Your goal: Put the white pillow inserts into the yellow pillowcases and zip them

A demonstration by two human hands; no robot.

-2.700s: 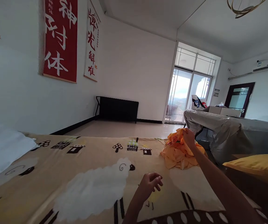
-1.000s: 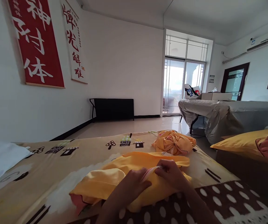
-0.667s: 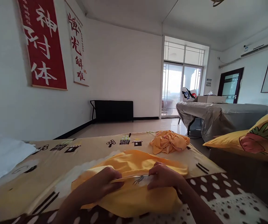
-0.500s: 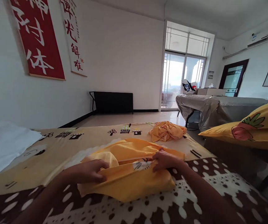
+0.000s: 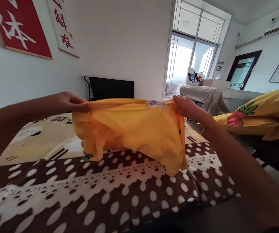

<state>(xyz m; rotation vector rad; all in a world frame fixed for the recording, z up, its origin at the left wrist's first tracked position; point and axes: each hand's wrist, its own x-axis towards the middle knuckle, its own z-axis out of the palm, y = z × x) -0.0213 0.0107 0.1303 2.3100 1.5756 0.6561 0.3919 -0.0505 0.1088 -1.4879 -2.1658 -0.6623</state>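
An orange-yellow cloth (image 5: 129, 123) hangs stretched between my two hands, above a bed cover (image 5: 120, 194) with brown, cream and white-dotted patterns. My left hand (image 5: 72, 102) pinches its upper left corner. At the upper right corner, my right hand (image 5: 183, 105) has its fingers closed on the fabric. The cloth droops in loose folds, its lower edge low over the dotted part of the cover. A bit of printed whisker pattern shows along the top edge. Whatever lies behind the cloth is hidden.
On the right lies a yellow pillow (image 5: 258, 113) with a printed carrot-like shape. Behind it stands a table under a plastic sheet (image 5: 202, 92), with a box and a bag on top. A black folded panel (image 5: 110, 87) leans by the far wall.
Both hands have risen and moved apart, lifting the cloth off the bed so that it hangs. The camera view has tilted down. The bundled orange cloth behind is now hidden.
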